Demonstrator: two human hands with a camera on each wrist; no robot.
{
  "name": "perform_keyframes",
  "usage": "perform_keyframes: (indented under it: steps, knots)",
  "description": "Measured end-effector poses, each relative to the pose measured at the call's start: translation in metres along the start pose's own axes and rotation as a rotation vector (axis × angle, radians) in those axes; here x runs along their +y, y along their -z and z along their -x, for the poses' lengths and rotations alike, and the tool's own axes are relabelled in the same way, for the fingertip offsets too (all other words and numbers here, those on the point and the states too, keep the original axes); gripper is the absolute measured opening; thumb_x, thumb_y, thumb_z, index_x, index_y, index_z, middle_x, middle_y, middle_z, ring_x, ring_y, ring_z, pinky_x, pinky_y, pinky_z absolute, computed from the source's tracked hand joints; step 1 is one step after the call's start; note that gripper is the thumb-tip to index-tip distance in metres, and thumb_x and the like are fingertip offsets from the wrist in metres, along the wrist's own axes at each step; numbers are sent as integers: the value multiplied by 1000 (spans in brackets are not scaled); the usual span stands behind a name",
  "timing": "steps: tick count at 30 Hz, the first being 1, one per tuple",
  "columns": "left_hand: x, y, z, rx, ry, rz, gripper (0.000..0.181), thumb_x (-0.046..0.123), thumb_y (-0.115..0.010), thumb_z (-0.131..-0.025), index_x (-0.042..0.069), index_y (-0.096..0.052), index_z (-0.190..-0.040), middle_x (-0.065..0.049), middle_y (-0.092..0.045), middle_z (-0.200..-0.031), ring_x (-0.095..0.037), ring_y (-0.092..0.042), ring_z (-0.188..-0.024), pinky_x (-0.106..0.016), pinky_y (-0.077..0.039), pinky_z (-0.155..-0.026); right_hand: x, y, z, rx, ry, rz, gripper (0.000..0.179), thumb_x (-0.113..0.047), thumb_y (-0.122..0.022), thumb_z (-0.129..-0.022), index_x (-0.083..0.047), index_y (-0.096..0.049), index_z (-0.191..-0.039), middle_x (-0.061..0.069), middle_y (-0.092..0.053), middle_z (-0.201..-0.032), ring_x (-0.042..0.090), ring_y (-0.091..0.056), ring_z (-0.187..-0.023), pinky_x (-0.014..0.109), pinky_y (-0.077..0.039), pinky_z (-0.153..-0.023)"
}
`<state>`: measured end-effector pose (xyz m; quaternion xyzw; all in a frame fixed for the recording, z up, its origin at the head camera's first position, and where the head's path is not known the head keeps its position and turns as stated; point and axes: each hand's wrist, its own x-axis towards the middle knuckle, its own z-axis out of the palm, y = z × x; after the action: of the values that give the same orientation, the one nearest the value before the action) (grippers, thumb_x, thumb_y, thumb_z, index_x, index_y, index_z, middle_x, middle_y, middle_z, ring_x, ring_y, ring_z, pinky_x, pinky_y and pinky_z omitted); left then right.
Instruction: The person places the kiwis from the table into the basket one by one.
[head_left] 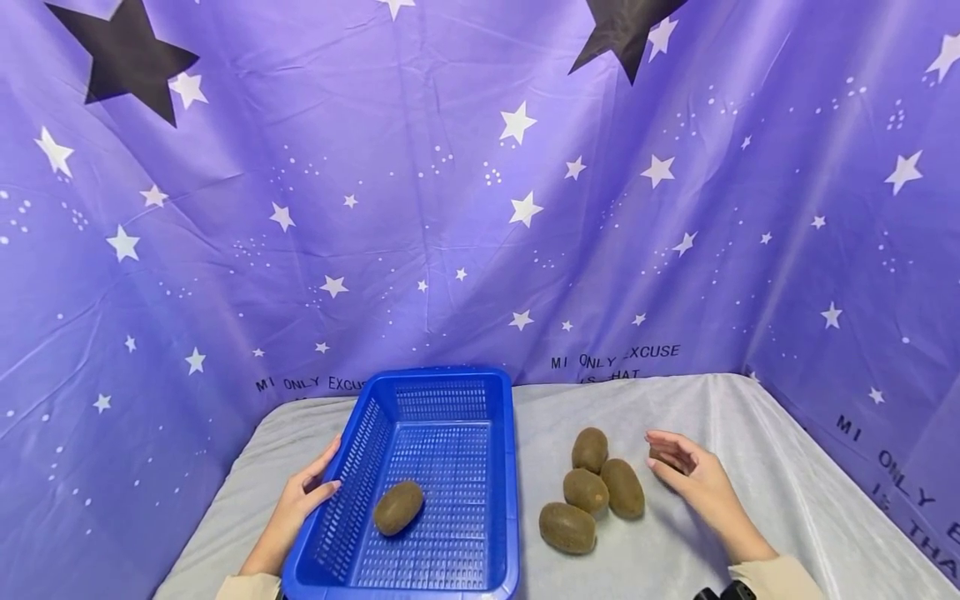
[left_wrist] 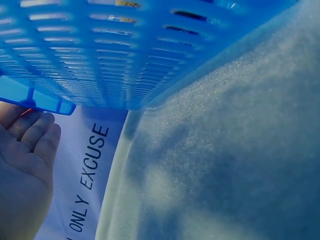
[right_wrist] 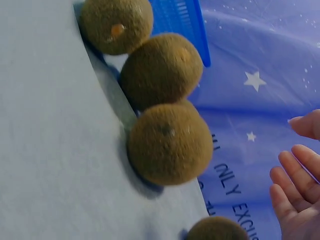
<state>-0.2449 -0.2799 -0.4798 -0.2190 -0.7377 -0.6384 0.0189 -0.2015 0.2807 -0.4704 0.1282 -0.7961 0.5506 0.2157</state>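
Observation:
My left hand (head_left: 302,497) grips the left rim of a blue plastic basket (head_left: 512,492), thumb over the top. In the left wrist view the fingers (left_wrist: 37,127) bend up under the rim beside the slotted wall (left_wrist: 115,60). One brown kiwi (head_left: 398,507) lies inside the basket. My right hand (head_left: 697,479) hovers over another kiwi (head_left: 660,458), which it partly hides in the head view. The right wrist view shows its fingers (right_wrist: 295,175) spread, apart from that kiwi (right_wrist: 217,230).
Between basket and right hand, several kiwis (head_left: 587,492) cluster on the pale grey cloth (head_left: 637,567). A purple star-printed curtain (head_left: 450,208) rises behind the table and along both sides.

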Motion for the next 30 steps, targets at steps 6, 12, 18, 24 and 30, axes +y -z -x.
perform_keyframes:
  steps: [6,12,18,24,30]
  knots:
    - [-1,0,-1,-5,9,10,57,0,-48,-94,-4,-25,-146,-8,-22,-154,10,-33,-128,-10,-34,-96,10,12,1,39,5,32,36,5,-65,-83,14,-55,-117,-23,-61,-106,-2,-61,-97,9,-44,-84]
    - [-3,2,2,15,-18,-12,57,-4,-48,-92,-7,-27,-144,-8,-24,-153,9,-33,-128,-9,-33,-96,19,18,2,78,-45,45,37,3,-65,-83,15,-55,-116,-27,-60,-104,-9,-57,-96,7,-42,-84]
    - [-3,1,2,33,-12,-21,56,-5,-47,-92,-7,-28,-144,-4,-28,-152,10,-35,-126,-9,-35,-94,30,22,0,156,-166,169,38,-11,-71,-83,6,-61,-116,-23,-60,-106,-16,-47,-96,3,-37,-84]
    - [-2,0,0,34,-23,-15,56,-4,-48,-92,-7,-28,-144,-5,-27,-152,10,-36,-126,-9,-35,-94,39,25,-1,159,-245,189,49,-18,-72,-83,6,-56,-122,-29,-53,-106,-15,-46,-96,3,-36,-81]
    - [-3,-2,1,25,-30,0,56,-4,-47,-92,-8,-27,-144,2,-30,-151,9,-36,-126,-10,-37,-94,45,23,3,62,-330,168,58,-17,-73,-82,8,-49,-129,5,-62,-113,-12,-51,-87,7,-41,-75]
